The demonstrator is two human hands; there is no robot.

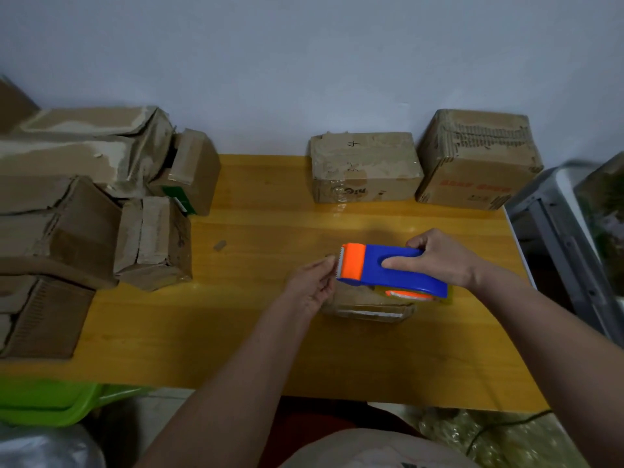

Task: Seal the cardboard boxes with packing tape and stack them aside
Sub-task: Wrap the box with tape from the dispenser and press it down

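We work at a yellow wooden tabletop (pixel 256 332) set against a pale bluish wall (pixel 304 62). Our right hand (pixel 439 258) grips the blue and orange tape dispenser (pixel 388 268) above a small cardboard box (pixel 368 305) lying right of the tabletop's middle. Our left hand (pixel 312 285) pinches at the dispenser's toothed front end. Two taped boxes (pixel 364 167) stand along the far edge towards the right corner; a heap of worn boxes (pixel 94 197) covers the left edge. A green plastic bin (pixel 44 400) sits below the near left corner, a grey metal frame (pixel 557 231) past the right edge.
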